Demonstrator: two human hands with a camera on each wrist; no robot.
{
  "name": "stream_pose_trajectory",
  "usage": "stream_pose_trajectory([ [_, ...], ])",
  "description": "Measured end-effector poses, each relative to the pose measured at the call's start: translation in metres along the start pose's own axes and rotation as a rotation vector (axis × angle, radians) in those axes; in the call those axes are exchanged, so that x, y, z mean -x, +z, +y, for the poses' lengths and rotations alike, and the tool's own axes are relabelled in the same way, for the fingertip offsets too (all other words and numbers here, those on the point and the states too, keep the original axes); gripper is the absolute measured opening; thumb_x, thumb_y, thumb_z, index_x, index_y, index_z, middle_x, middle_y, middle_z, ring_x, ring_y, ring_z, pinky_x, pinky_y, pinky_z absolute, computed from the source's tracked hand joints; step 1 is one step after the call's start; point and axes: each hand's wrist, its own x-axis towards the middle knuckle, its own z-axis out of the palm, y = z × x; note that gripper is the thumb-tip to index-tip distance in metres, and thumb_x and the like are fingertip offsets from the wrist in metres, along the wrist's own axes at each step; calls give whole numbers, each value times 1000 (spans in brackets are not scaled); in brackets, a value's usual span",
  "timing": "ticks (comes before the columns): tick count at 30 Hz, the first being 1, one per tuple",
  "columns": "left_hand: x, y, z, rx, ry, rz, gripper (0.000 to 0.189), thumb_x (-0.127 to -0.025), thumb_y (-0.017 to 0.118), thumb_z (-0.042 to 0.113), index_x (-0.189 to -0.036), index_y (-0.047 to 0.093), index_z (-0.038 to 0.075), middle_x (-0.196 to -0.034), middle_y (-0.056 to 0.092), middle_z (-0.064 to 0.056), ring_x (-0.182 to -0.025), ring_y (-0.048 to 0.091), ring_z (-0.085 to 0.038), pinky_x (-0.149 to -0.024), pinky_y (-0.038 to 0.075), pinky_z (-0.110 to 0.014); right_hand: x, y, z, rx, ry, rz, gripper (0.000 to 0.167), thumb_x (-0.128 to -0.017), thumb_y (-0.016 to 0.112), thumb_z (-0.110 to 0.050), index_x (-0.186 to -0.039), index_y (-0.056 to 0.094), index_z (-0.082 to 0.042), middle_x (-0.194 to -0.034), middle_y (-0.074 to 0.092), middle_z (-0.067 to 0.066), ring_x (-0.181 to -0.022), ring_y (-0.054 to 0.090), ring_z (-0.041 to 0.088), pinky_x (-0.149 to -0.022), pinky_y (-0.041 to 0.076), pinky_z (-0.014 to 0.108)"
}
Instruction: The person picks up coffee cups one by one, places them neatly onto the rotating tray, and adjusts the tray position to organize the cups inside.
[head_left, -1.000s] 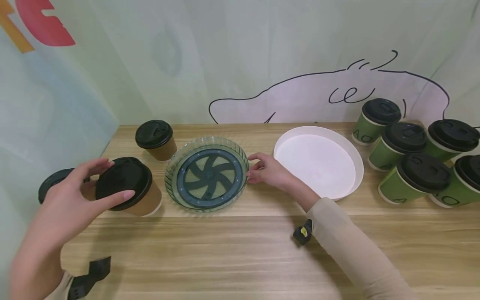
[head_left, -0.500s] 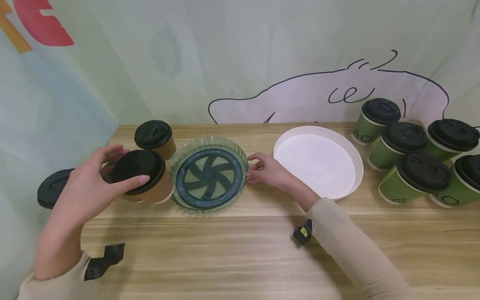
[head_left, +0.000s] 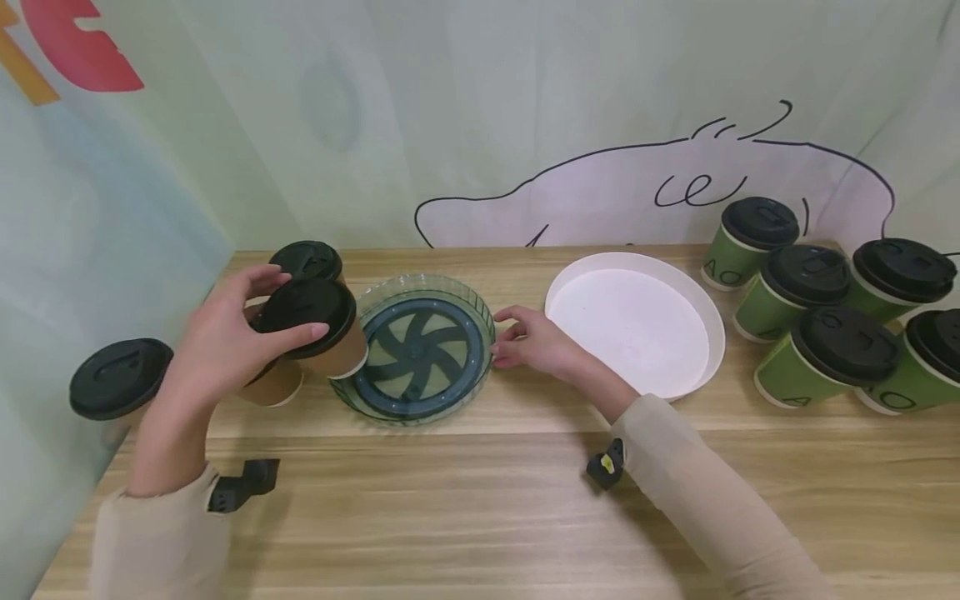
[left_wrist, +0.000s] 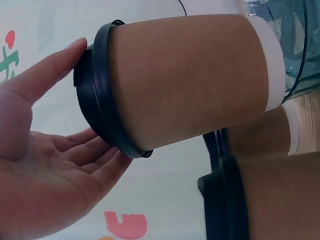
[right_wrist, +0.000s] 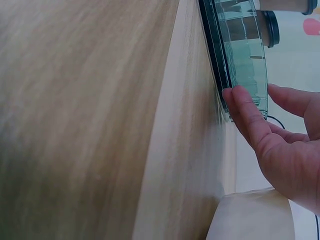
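Observation:
My left hand (head_left: pixel 240 333) grips a brown paper coffee cup (head_left: pixel 337 350) by its black lid, thumb on one side and fingers on the other. The cup hangs above the table, its white bottom edge overlapping the left rim of a clear green round dish (head_left: pixel 422 283) in the head view. Inside that dish shows a dark ring with curved spokes. At the dish's right side, the extended fingers of my right hand (head_left: pixel 536 342) touch the wall; in the right wrist view the thumb (right_wrist: pixel 290 97) lies near the upper rim. The dish holds no cup.
Other brown lidded cups stand at the left: one behind (head_left: pixel 307 260), one partly hidden under my left hand (head_left: pixel 273 385), one far left (head_left: pixel 120 379). A white round tray (head_left: pixel 716 337) lies right of the dish. Several green lidded cups (head_left: pixel 795 367) cluster at the right.
My left hand has carried the brown cup right and away from me, from beside the other brown cups to the dish's left rim. The right hand and the dish have stayed in place.

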Motion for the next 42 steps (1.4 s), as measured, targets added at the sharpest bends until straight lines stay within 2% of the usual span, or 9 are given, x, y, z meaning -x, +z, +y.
stream_pose_trajectory([
  [12, -20, 14, -3, 47, 23, -14, 88, -80, 69, 40, -141, 22, -3, -139, 33, -25, -123, 32, -45, -96, 29, -57, -1, 0, 1, -1, -1, -2, 48, -88, 54, 7, -131, 36, 5, -101, 51, 23, -87, 63, 31, -76, 53, 32],
  [23, -24, 24, -6, 75, 48, -18, 86, -80, 69, 38, -139, 23, -4, -138, 33, -26, -125, 30, -44, -100, 27, -54, 0, -1, 1, -10, -1, -10, 48, -87, 55, 6, -132, 35, 5, -101, 51, 23, -88, 63, 32, -76, 53, 32],
  [30, -23, 27, -11, 65, 42, -14, 85, -79, 70, 38, -139, 25, -4, -137, 34, -27, -122, 33, -46, -97, 29, -57, 1, 0, -1, -4, -5, -11, 48, -87, 55, 6, -132, 35, 5, -101, 51, 23, -90, 63, 33, -76, 53, 32],
  [42, -24, 30, -13, 75, 34, -58, 86, -80, 71, 33, -140, 22, -3, -138, 30, -27, -121, 32, -47, -96, 29, -57, 1, -1, 0, 4, -6, -7, 47, -88, 54, 6, -131, 36, 5, -101, 52, 23, -89, 63, 32, -76, 53, 32],
])
